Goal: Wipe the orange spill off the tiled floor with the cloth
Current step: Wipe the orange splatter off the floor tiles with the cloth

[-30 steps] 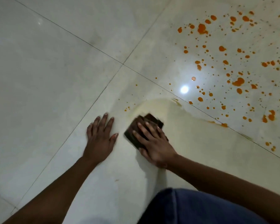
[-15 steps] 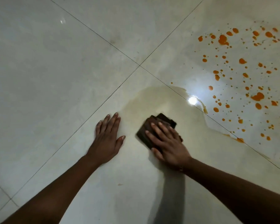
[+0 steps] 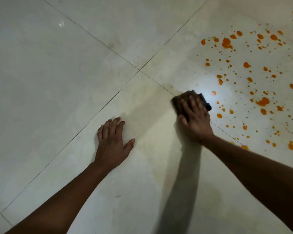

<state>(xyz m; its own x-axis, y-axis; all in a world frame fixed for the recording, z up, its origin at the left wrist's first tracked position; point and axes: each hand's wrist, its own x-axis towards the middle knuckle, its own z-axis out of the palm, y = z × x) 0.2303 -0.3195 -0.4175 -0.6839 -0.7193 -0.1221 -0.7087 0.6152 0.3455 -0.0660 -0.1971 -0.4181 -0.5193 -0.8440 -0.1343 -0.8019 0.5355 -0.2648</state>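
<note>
1. Right hand (image 3: 195, 120) lies on top of the dark cloth (image 3: 203, 100), fingers stretched flat over it and pressing, not curled around it; the hand is a bit blurred.
2. Cloth sits on the tiled floor (image 3: 57, 81), right on a grout line, just beyond the right of where the grout lines cross (image 3: 139, 70). Most of it is hidden under the hand; only the dark edges show.
3. Left hand (image 3: 112, 144) is flat on the floor, palm down, fingers spread and relaxed, holding nothing, well apart from the cloth.
4. Orange spill (image 3: 262, 102): scattered drops and blobs across the tile to the right of the cloth, the nearest drops just beside it.
5. Faint yellowish wet smear (image 3: 147, 107) on the tile between the two hands.
6. Bright light reflection (image 3: 211, 97) on the floor next to the cloth.
7. Arm shadow (image 3: 181, 191) falls on the floor below the right hand.
8. Small brown speck (image 3: 118, 196) between the forearms.
</note>
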